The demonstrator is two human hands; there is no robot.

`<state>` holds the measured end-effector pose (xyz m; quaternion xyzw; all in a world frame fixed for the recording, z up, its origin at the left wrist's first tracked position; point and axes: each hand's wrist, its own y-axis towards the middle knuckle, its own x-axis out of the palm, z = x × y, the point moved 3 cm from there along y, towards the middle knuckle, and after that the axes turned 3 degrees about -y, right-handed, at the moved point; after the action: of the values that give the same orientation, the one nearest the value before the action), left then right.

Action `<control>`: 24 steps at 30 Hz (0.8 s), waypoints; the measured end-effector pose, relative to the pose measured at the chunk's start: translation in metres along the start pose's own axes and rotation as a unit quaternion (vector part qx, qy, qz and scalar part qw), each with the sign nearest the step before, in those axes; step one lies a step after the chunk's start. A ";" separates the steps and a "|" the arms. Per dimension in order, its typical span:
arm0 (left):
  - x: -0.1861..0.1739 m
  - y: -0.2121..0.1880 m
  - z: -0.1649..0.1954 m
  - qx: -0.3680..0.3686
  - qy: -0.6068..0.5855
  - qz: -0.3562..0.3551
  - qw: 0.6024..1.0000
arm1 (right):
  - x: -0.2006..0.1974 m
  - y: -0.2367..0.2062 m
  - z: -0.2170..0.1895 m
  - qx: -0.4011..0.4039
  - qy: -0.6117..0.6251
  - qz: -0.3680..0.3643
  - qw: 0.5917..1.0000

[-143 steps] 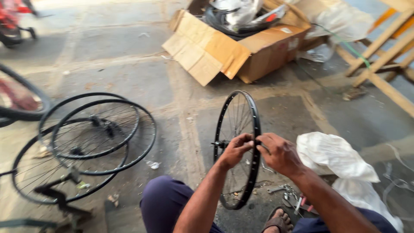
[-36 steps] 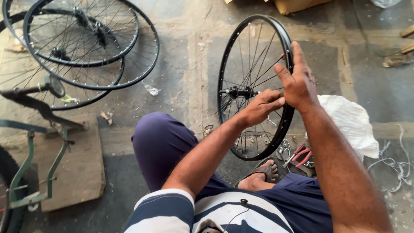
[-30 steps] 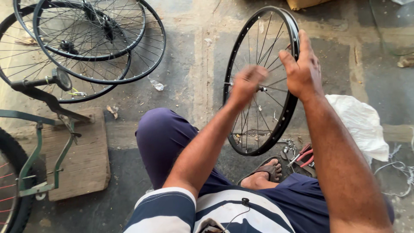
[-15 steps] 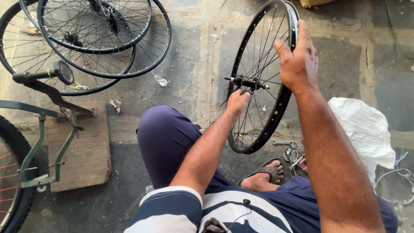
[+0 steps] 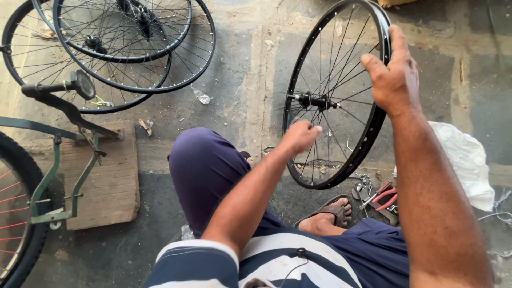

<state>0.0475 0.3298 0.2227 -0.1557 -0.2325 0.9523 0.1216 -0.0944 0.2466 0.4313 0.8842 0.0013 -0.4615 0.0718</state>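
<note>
A black spoked bicycle wheel point(image 5: 368, 133) stands upright on the concrete in front of me. My right hand point(image 5: 392, 74) grips its rim near the top right. My left hand point(image 5: 300, 136) is closed by the spokes just below the hub point(image 5: 314, 100); whether it pinches a spoke or a small tool I cannot tell. I sit with my knee in purple trousers point(image 5: 205, 165) raised beside the wheel and my sandalled foot point(image 5: 328, 216) under it.
Several bare spoked wheels point(image 5: 122, 48) lie stacked at the upper left. A bicycle frame with a tyre point(image 5: 21, 186) and a wooden board point(image 5: 109, 181) are at the left. Red-handled pliers point(image 5: 381, 194) and small metal parts lie by my foot, a white bag point(image 5: 464, 160) at the right.
My left hand has dropped from the rim near my right hand down past the hub to the lower spokes. My right hand stays on the rim. The view has shifted slightly.
</note>
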 end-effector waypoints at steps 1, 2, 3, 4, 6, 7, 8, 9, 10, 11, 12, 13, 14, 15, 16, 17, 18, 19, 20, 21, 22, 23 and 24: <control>0.004 -0.015 0.006 -0.010 -0.023 -0.027 0.999 | -0.001 0.000 0.000 0.001 0.007 0.000 1.000; 0.008 -0.029 0.013 -0.018 -0.045 -0.053 0.997 | -0.001 0.000 0.000 0.021 0.007 -0.002 1.000; 0.006 -0.041 0.021 0.022 0.038 -0.018 0.999 | -0.001 -0.001 0.001 0.040 0.007 -0.003 0.999; 0.004 -0.053 0.030 0.063 0.122 0.017 0.990 | -0.001 -0.001 0.002 0.059 0.007 -0.003 0.998; 0.003 -0.065 0.043 0.101 0.202 0.068 0.972 | -0.001 -0.004 0.003 0.049 0.007 0.015 0.999; 0.002 -0.066 0.045 0.100 0.201 0.087 0.971 | -0.001 -0.006 0.006 0.048 0.006 0.025 0.999; 0.002 -0.064 0.046 0.102 0.200 0.106 0.969 | -0.001 -0.008 0.009 0.043 0.003 0.028 0.999; 0.004 -0.057 0.046 0.117 0.141 0.078 0.980 | 0.000 -0.008 0.012 0.038 0.002 0.033 0.999; 0.008 -0.049 0.044 0.131 0.081 0.045 0.987 | -0.002 -0.008 0.017 0.035 -0.001 0.038 0.999; 0.014 -0.044 0.039 0.142 0.020 0.011 0.990 | -0.002 -0.009 0.023 0.052 0.000 0.035 0.998; 0.023 -0.040 0.035 0.125 -0.165 0.012 0.978 | 0.001 -0.009 0.028 0.068 0.002 0.035 0.997; 0.037 -0.036 0.032 0.102 -0.343 0.012 0.934 | 0.001 -0.007 0.033 0.083 0.004 0.034 0.996; 0.051 -0.035 0.030 0.074 -0.509 0.011 0.857 | 0.000 -0.006 0.037 0.074 0.002 0.048 0.996; 0.062 -0.037 0.027 0.078 -0.508 0.042 0.857 | 0.002 -0.006 0.040 0.066 -0.002 0.061 0.996; 0.071 -0.041 0.026 0.083 -0.508 0.074 0.854 | 0.002 -0.005 0.044 0.058 -0.006 0.072 0.996; 0.075 -0.044 0.026 0.087 -0.507 0.106 0.851 | 0.001 -0.005 0.049 0.061 -0.004 0.073 0.995; 0.079 -0.046 0.027 0.057 -0.504 0.072 0.859 | 0.002 -0.005 0.054 0.065 -0.002 0.072 0.995; 0.080 -0.050 0.027 0.026 -0.500 0.038 0.865 | 0.003 -0.005 0.058 0.070 0.001 0.071 0.995; 0.078 -0.054 0.027 -0.005 -0.495 0.004 0.869 | 0.004 -0.004 0.062 0.061 0.001 0.079 0.995; 0.076 -0.057 0.031 -0.005 -0.511 -0.028 0.859 | 0.005 -0.003 0.066 0.053 0.002 0.087 0.995; 0.073 -0.059 0.035 -0.008 -0.526 -0.061 0.848 | 0.007 -0.003 0.071 0.048 0.004 0.095 0.994; 0.072 -0.063 0.038 -0.015 -0.540 -0.094 0.836 | 0.009 0.001 0.075 0.053 -0.016 0.097 0.994; 0.070 -0.064 0.041 -0.006 -0.554 -0.123 0.823 | 0.011 0.006 0.080 0.061 -0.037 0.097 0.993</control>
<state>-0.0214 0.3904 0.2710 0.4276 -0.2832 0.8540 0.0873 -0.1532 0.2298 0.3780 0.8653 -0.1151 -0.4839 0.0621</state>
